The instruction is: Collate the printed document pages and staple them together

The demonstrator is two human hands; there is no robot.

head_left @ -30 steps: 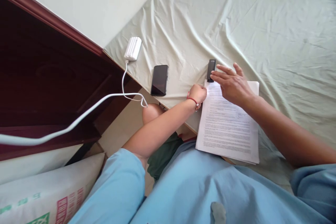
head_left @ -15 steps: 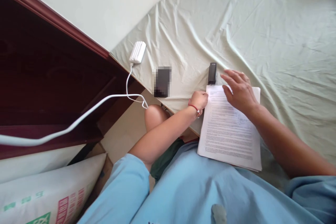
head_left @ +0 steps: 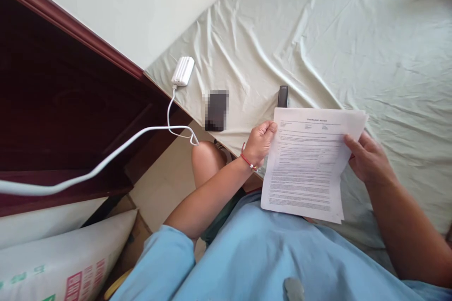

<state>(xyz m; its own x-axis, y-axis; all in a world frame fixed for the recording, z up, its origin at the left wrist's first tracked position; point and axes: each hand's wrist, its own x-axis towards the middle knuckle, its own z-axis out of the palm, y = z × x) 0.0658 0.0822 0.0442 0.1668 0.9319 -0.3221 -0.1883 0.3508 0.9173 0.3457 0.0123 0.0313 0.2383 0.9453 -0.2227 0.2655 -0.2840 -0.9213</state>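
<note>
A stack of printed paper sheets (head_left: 303, 164) is held up in front of me, tilted, with its lower edge near my blue shirt. My left hand (head_left: 260, 143) pinches its upper left edge, thumb on top. On the right edge, my right hand (head_left: 370, 155) grips with the thumb on the printed side and the fingers behind, hidden by the paper. Just beyond the top edge lies a black stapler (head_left: 283, 96), its near end covered by the sheets.
A dark phone-like object (head_left: 216, 111), pixelated, lies on the pale green sheet (head_left: 381, 56) left of the papers. Further left, a white box (head_left: 183, 71) has a white cable (head_left: 116, 155) running off it. A printed white sack (head_left: 63, 254) stands lower left.
My right hand has moved from above the stack to its right edge and taken hold. The papers are now raised in both hands, the sheets slightly fanned at the right.
</note>
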